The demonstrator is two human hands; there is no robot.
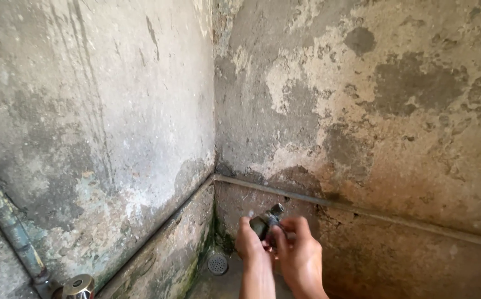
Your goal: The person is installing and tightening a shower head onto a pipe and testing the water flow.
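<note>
Gripping a small dark metal tap fitting (267, 220) with both hands (250, 241) (298, 252), fingers closed, you risk dropping it toward the round drain grate (217, 263) at eight o'clock.

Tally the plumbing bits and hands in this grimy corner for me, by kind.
Hands: 2, left hand and right hand, both on one tap
Taps: 2, held tap, shiny tap
Pipes: 1, wall pipe
Drains: 1, floor drain
Total: 6
</note>
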